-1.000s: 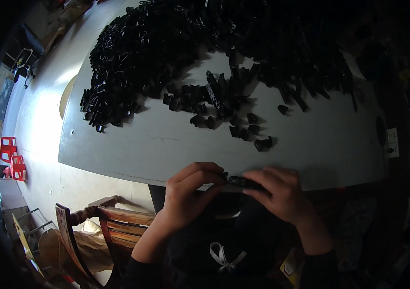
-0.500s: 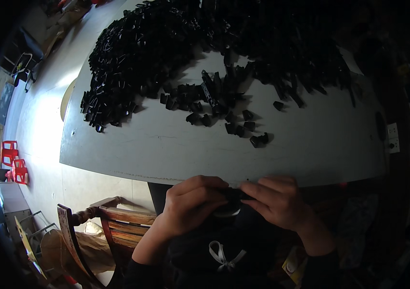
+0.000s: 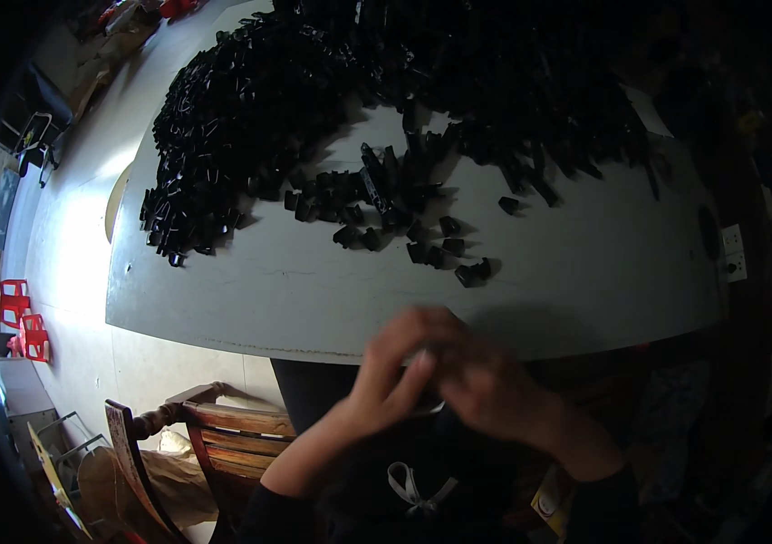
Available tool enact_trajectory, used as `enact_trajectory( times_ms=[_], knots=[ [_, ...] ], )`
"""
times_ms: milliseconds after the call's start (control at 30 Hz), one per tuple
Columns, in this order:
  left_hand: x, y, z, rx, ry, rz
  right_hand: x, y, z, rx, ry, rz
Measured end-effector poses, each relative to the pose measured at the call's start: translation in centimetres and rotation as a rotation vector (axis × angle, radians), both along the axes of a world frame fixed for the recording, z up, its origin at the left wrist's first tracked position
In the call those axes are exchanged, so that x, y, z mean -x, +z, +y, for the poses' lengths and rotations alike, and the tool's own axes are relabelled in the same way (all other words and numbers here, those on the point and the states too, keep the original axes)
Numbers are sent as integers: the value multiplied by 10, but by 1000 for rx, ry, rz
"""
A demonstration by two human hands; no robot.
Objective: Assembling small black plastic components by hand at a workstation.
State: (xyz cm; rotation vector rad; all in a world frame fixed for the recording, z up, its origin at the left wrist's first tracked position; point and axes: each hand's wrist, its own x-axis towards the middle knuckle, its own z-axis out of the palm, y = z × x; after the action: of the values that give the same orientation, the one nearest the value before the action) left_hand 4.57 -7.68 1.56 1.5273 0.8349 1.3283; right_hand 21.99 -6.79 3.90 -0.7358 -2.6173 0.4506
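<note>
At the table's near edge, my left hand (image 3: 393, 370) and my right hand (image 3: 493, 390) are brought together, fingers curled inward and overlapping. Motion smears the right fingers, and whatever lies between the two hands is hidden. Beyond them, several small angular black plastic pieces (image 3: 472, 273) lie loose on the tabletop. A longer black strip (image 3: 374, 181) rests among more of the small pieces, farther from my hands.
The grey-white table (image 3: 313, 308) bears a large heap of small black parts (image 3: 214, 136) at the far left. Dark, elongated parts (image 3: 531, 118) heap up at the far right. A wooden chair (image 3: 239, 435) stands at left, red stools (image 3: 33, 337) beyond it.
My hands have come together and slightly up over the table edge, the left moving right. The small black piece seen between my fingertips is now hidden. The view has shifted slightly.
</note>
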Motion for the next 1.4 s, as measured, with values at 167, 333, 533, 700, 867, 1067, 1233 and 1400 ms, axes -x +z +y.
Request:
enact_trajectory(
  times_ms=[167,333,533,700,867,1067,1233,1400],
  knots=[
    [4,-8,47,-108,463,789,-30,-13,118,-17,-681,30],
    [-5,-6,62,-182,489,1027,-31,-3,173,37,-951,-309],
    [8,-13,55,-145,456,1003,-23,-18,148,113,-806,-494],
    [21,0,38,-61,325,572,-37,0,96,216,-592,123],
    [22,20,18,-107,218,342,-24,32,36,158,-234,235],
    [22,31,4,-77,192,341,-18,39,23,196,-206,187],
    [22,32,1,-88,105,304,-17,35,20,148,-198,145],
    [28,19,-4,-73,-36,183,-19,26,14,225,-144,177]
  ],
)
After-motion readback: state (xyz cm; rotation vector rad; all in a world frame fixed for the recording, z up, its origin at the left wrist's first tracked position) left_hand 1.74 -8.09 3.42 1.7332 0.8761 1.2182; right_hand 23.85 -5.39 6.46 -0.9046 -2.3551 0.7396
